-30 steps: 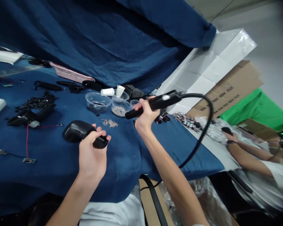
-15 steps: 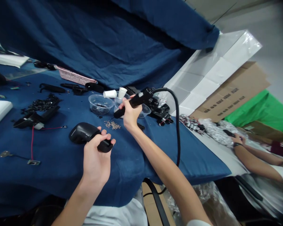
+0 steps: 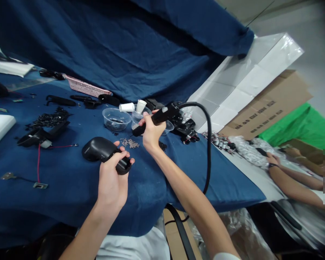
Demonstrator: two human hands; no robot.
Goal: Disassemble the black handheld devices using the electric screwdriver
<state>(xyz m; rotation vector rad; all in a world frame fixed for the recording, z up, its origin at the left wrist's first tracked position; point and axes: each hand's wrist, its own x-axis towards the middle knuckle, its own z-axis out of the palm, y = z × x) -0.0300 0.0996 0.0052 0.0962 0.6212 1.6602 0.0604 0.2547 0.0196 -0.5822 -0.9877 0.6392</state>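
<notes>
My left hand (image 3: 114, 173) is wrapped round the handle of a black plastic device (image 3: 101, 149) with a rounded head pointing left, held over the blue cloth (image 3: 78, 180). My right hand (image 3: 153, 131) grips a black corded power tool (image 3: 162, 115) whose thick cable loops down to the right. The tool's narrow end points left, above a clear bowl. Between and beyond the hands lies a pile of small silvery screws (image 3: 130, 143). A clear bowl (image 3: 116, 124) of dark small parts stands behind the screws, near two white cups (image 3: 126, 107).
Black casings and wired parts (image 3: 43, 139) lie at the left, behind them a pink basket (image 3: 89, 88). Black parts (image 3: 188, 130) are heaped right of the bowls. Cartons (image 3: 260, 104) stand at the right, where another person's hands (image 3: 273, 160) hold a dark object.
The black device in my left hand has turned slightly and shifted a little right. The tool's rear has tilted a bit, its cable moving right. Another person's hand now shows at far right.
</notes>
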